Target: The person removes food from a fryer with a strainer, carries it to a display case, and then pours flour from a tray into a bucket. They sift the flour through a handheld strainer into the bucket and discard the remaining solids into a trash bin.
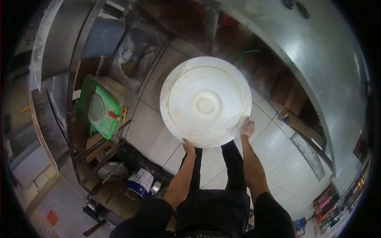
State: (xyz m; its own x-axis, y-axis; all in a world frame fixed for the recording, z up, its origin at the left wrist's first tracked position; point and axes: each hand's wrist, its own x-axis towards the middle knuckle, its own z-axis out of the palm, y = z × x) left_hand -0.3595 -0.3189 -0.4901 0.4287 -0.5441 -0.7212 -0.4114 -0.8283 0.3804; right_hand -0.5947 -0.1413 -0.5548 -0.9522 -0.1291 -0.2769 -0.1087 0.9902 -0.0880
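A large, round white lid (178, 109) with a raised ring and a small round centre fills the middle of the head view. Pale yellowish stains mark its rim. My left hand (188, 147) grips the near-left edge, its fingers partly hidden by the rim. At the right edge, my right hand (247, 127) has its fingers closed on the rim, with whitish residue on the skin. Whether the lid rests on a container or is held up cannot be seen, since it covers whatever lies below.
Pale floor tiles (274, 154) surround my legs. Left, a rack holds a green plastic tray (106, 126), a round sieve (96, 108) and a blue-and-white tin (141, 180). A metal worktop (317, 51) curves along the right, cardboard boxes (293, 97) beneath it.
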